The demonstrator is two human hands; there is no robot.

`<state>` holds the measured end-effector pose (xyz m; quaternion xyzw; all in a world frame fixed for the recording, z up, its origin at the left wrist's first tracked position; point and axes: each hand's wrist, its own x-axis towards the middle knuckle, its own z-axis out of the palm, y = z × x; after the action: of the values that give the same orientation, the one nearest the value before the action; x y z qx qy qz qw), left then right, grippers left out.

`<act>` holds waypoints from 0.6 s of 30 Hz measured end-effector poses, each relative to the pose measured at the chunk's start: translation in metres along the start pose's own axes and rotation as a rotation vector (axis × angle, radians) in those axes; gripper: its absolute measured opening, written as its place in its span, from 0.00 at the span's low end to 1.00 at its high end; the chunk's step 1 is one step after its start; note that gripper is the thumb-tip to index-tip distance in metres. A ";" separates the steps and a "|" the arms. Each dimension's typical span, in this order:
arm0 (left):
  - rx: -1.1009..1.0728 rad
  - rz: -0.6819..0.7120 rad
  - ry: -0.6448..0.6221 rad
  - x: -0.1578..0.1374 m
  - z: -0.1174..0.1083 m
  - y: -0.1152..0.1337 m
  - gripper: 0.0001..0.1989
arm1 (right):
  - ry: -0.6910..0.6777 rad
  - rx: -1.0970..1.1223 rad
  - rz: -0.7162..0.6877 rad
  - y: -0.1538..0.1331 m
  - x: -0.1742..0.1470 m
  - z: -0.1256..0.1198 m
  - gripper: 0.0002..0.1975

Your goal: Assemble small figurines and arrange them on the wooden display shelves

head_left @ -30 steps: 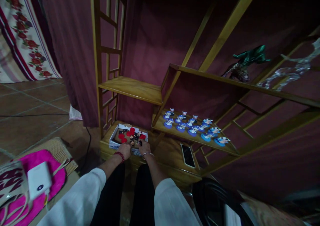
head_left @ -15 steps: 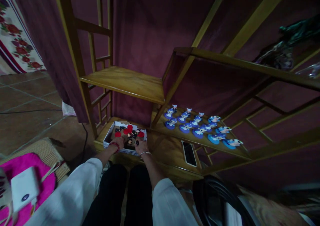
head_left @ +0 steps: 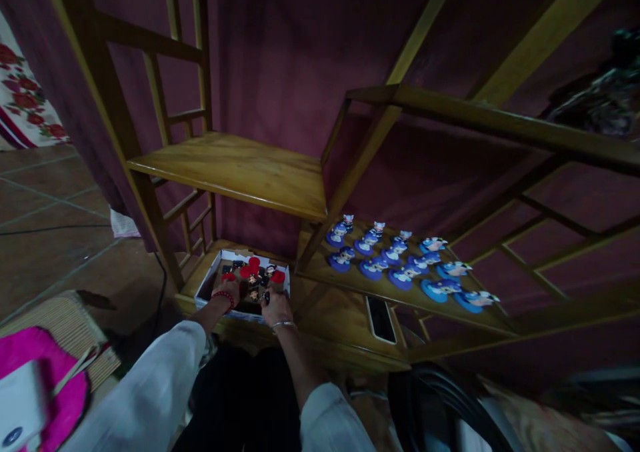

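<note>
A shallow white box (head_left: pixel 201 291) on the low wooden shelf holds several small dark figurines (head_left: pixel 254 280) with round red bases (head_left: pixel 250 267). My left hand (head_left: pixel 228 292), with a red bead bracelet, reaches into the box's left side. Its fingers curl downward beside a red base; whether they grip anything is hidden. At the right side, my right hand (head_left: pixel 277 308), wearing a bangle, is closed around a small dark figurine (head_left: pixel 266 298), of which only a part shows. Another red base (head_left: pixel 278 277) lies just beyond this hand.
Several purple and blue figurines (head_left: pixel 374 267) stand in rows on the raised shelf to the right. A phone (head_left: pixel 381 319) lies below them. One wooden shelf board (head_left: pixel 235 172) overhangs behind the box. At lower left, a white device (head_left: pixel 23 399) rests on pink cloth (head_left: pixel 65 389).
My view has shifted slightly, moving the box left and down in the picture. Both hands stay in the box; my right hand has moved a little toward its near side.
</note>
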<state>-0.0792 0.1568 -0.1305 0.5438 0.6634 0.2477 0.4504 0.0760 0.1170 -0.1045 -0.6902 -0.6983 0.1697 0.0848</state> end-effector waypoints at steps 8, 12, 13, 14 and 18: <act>0.283 -0.090 0.108 -0.004 0.005 0.011 0.17 | 0.010 -0.005 0.013 0.001 0.001 0.005 0.12; 0.319 -0.057 0.106 -0.004 0.006 0.013 0.17 | -0.001 -0.003 0.000 0.002 0.000 0.005 0.12; 0.328 -0.051 0.102 -0.004 0.007 0.014 0.17 | -0.009 -0.001 0.000 0.002 0.000 0.005 0.12; 0.339 -0.047 0.099 -0.005 0.007 0.014 0.17 | -0.016 0.001 0.001 0.002 0.000 0.005 0.12; 0.388 -0.044 0.085 -0.006 0.008 0.014 0.17 | -0.012 0.008 0.001 0.003 0.000 0.006 0.12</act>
<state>-0.0655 0.1537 -0.1209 0.5949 0.7288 0.1280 0.3139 0.0764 0.1160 -0.1106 -0.6892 -0.6977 0.1767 0.0834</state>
